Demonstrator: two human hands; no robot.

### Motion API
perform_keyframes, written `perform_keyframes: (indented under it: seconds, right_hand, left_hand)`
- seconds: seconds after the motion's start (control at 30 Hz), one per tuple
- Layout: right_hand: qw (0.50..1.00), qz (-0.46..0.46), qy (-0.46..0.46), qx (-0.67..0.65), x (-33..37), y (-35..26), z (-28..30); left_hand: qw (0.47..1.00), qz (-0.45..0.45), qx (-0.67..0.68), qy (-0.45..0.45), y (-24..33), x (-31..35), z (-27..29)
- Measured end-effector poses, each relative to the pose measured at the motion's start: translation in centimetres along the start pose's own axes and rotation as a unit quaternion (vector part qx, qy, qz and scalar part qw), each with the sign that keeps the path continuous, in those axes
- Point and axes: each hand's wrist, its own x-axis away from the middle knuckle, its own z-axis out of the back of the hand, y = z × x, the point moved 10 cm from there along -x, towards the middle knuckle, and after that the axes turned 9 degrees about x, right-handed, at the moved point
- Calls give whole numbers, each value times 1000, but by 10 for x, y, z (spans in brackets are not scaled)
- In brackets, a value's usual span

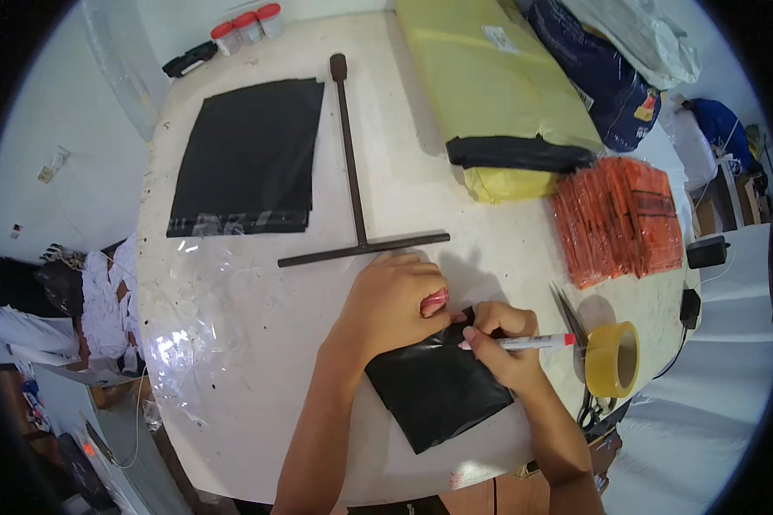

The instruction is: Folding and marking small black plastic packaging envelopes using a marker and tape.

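Observation:
My right hand (508,343) is closed around a white marker (537,342) with a red end. Its fingertips also meet the upper edge of a folded black plastic bag (442,390), which lies tilted on the table in front of me. Opposite, my left hand (399,296) is curled over the bag's upper left edge, its fingertips close to those of the right. A small glossy red thing (435,300) shows inside the left fist; most of it is hidden, so its kind is unclear.
Beyond my hands lies a T-shaped metal wrench (352,163), beside a stack of black plastic bags (249,154). To the right are scissors (571,313), a yellow tape roll (611,359), orange packets (618,219) and a large yellow package (498,77). Clear plastic film (197,343) covers the left.

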Motion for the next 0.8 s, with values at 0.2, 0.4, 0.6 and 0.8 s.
perform_keyframes:
  seconds: [0.2,0.4,0.6,0.8]
  right_hand:
    - [999,31,-19,-29,-3,-6,8]
    - [1000,23,-2,2,-3,-2,16]
    - [1000,-22,11,-14,-3,8,16]
    - [984,-113,49,-129,-2,18,19]
  left_hand:
    - [1000,17,-18,-11,-5,-1,-3]
    - [1000,-13,-10,12,0,-2,-1]
    - [1000,-6,-3,0,-1,-1,-4]
    - [1000,-3,-7,-13,-4,-1,-5]
